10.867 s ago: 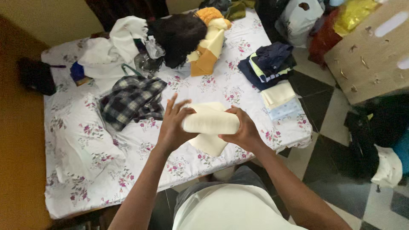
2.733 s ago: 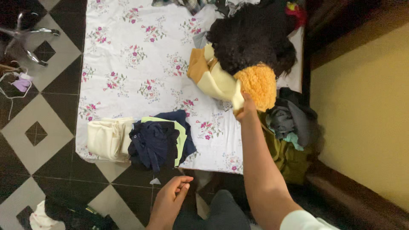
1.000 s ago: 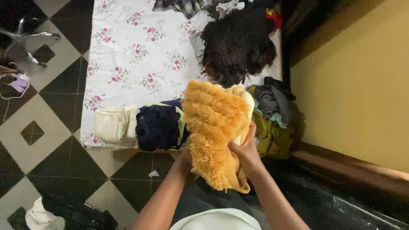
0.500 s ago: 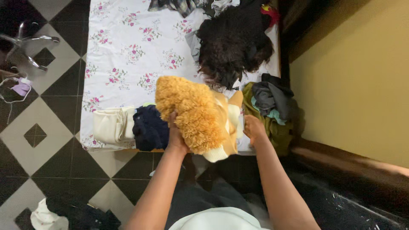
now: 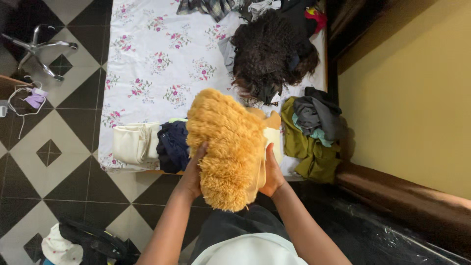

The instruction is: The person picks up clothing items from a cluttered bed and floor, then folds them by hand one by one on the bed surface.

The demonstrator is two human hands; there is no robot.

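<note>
A fluffy orange-yellow garment point(image 5: 225, 142) with cream and tan knit parts is held up over the near edge of the bed. My left hand point(image 5: 192, 172) grips its left side. On the other side my right hand point(image 5: 271, 172) presses against the cream part. Just left of the garment, a folded dark navy pile point(image 5: 171, 145) and a folded cream pile point(image 5: 135, 143) lie on the floral bedsheet point(image 5: 142, 64). Beyond the garment lies a black curly fleece item point(image 5: 270, 51).
Olive, grey and teal clothes point(image 5: 314, 132) are heaped at the bed's right corner beside a yellow wall. A plaid garment point(image 5: 206, 6) lies at the far end. The floor has black and white tiles, with a chair base point(image 5: 37, 46) at left and a white bag point(image 5: 59, 248) at bottom left.
The fluffy garment has come lower and closer to me. My right hand has moved from beside it onto its right edge. Earlier I lifted it off the bed.
</note>
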